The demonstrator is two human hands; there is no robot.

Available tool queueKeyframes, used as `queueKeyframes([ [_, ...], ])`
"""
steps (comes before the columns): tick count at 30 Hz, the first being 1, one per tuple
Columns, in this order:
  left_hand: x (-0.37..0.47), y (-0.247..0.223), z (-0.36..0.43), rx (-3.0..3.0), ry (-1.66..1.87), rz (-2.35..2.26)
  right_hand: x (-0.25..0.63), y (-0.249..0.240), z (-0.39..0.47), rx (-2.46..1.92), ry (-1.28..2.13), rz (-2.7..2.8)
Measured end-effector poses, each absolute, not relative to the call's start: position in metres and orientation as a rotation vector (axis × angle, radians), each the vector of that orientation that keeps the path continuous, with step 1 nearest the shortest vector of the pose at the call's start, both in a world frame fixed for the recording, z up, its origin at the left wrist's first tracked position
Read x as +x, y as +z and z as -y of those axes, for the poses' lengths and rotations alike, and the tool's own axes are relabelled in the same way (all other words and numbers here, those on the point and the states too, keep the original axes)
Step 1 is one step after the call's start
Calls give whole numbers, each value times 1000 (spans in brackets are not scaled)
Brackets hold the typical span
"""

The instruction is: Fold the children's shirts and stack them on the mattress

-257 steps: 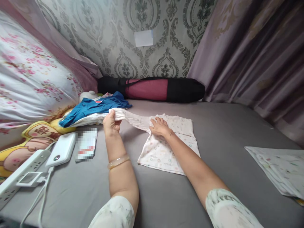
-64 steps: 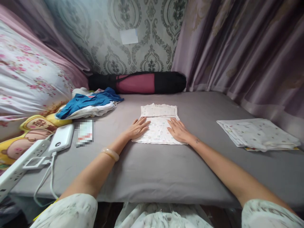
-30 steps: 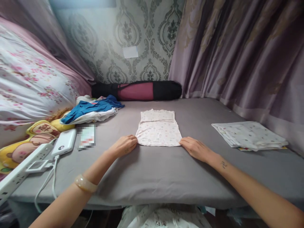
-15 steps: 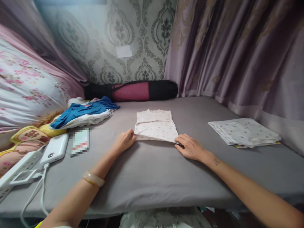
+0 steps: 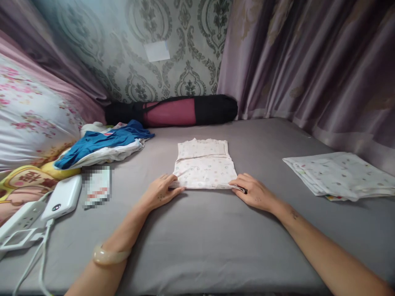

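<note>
Garment (image 5: 205,166): folded, flat on grey sheet (image 5: 197,238), approx. centre, in front of the rolled mat (image 5: 173,112). L hand (image 5: 160,191): fingers pinched on garment's near-left corner. R hand (image 5: 254,191): fingers pinched on near-right corner, edge slightly lifted. Blue cloth (image 5: 101,142): left of garment, on a laundry heap. Folded stack (image 5: 341,174): right of garment, well apart. Power bank (image 5: 61,198): far left of garment.
</note>
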State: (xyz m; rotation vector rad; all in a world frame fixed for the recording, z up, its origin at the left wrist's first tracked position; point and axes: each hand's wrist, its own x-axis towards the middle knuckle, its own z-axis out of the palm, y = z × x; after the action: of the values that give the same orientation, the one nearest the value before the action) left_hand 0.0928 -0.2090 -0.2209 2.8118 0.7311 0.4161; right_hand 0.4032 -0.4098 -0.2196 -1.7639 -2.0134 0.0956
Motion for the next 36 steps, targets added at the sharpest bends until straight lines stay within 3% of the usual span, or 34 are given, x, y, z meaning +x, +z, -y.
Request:
queueKeyframes([
  [13, 89, -216, 209, 2835, 398, -400, 402, -216, 416, -1752, 104, 2012],
  [25, 85, -218, 206, 2809, 422, -391, 409, -224, 417, -1571, 228, 2041],
  [36, 81, -213, 203, 2736, 326, -413, 414, -221, 419, -1577, 126, 2140],
])
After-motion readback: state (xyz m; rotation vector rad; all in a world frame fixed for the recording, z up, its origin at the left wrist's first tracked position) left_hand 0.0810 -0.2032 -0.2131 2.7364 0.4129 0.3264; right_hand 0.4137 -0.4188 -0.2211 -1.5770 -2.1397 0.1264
